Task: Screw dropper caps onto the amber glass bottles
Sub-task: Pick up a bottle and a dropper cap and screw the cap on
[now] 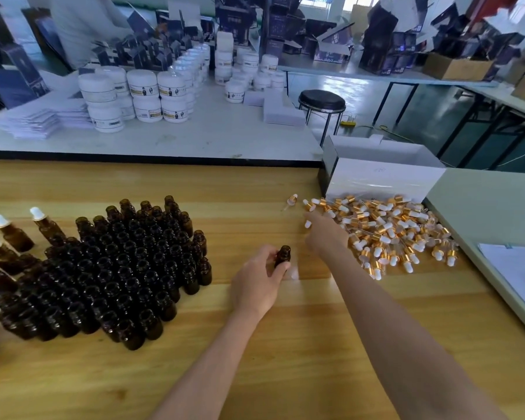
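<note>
Your left hand (256,284) grips 1 upright bottle (283,256); your right hand (323,233), up-right of it, reaches into the caps (385,231); its grip I cannot tell.

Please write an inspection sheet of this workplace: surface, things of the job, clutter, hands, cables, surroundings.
Surface: wooden table, bare in front.
Job's things: open amber bottles massed left; capped bottles at far left; dropper caps heaped right.
Clutter: white box behind the caps.
Hands: left hand holds one bottle upright; right hand reaches into the caps.
Cables: yellow cable on the floor.
Surroundings: white jars, black stool.
</note>
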